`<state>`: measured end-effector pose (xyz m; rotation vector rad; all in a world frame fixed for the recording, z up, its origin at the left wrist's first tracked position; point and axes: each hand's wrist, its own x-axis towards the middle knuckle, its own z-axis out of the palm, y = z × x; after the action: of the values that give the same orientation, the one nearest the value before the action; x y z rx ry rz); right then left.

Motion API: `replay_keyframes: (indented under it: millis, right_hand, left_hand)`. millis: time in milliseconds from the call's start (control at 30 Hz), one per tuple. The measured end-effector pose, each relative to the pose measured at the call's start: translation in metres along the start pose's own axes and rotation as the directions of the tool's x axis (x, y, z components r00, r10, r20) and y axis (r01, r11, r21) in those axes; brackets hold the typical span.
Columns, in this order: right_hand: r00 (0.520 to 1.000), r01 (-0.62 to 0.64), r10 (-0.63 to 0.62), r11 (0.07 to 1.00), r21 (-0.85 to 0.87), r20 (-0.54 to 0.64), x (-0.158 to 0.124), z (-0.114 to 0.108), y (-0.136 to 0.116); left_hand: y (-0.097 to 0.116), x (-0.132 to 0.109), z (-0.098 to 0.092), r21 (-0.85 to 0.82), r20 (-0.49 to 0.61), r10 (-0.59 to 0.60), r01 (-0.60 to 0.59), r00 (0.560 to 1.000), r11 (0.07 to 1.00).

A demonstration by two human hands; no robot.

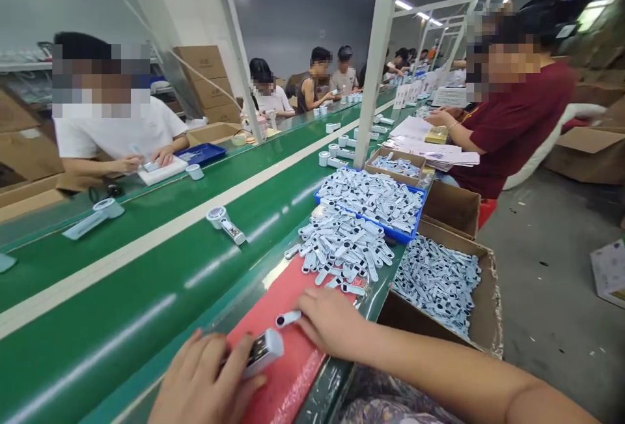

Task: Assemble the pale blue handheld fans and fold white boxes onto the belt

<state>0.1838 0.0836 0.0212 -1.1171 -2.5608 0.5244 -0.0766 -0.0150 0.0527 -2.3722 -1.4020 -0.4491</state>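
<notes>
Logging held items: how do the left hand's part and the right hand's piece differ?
The left hand holds the bulkier part; the piece in the right hand is smaller and slimmer. The part shows a dark face with metallic-looking bits; the piece, one dark round spot. Both look pale blue.

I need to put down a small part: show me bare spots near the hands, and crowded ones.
Bare: near end of the red mat, between left hand and table edge; the green belt between its pale stripe and left hand. Crowded: the mat's far end, under the pile; the blue tray and the carton beside it, both heaped.
</notes>
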Motion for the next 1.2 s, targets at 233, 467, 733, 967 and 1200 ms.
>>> replay_keyframes:
  millis: [233,467,733,967,1200]
  right_hand:
    - [0.991,0.041,-0.002,0.957,0.286,-0.135,-0.008,-0.021,0.006]
    - [0.942,0.334,-0.323,0.900,0.279,-0.087,-0.001,-0.005,-0.035]
    - [0.941,0.324,-0.336,0.923,0.206,0.025,0.002,0.009,-0.049]
    - [0.965,0.118,-0.242,0.750,0.651,0.103,0.002,0.025,-0.033]
    - [0.899,0.200,-0.357,0.849,0.488,0.252,-0.016,0.024,-0.024]
  left_hand:
    - [0.020,-0.009,0.003,-0.166,0.323,-0.165,0.228,0.932,0.960]
    - [0.038,-0.013,-0.012,-0.334,0.330,-0.346,0.452,0.878,0.827]
    - [0.039,-0.011,-0.013,-0.510,0.261,-0.332,0.422,0.906,0.750]
    - [0.053,-0.014,-0.011,-0.515,0.215,-0.416,0.465,0.883,0.720]
    - [0.080,-0.020,-0.027,-0.392,0.281,-0.399,0.484,0.873,0.782]
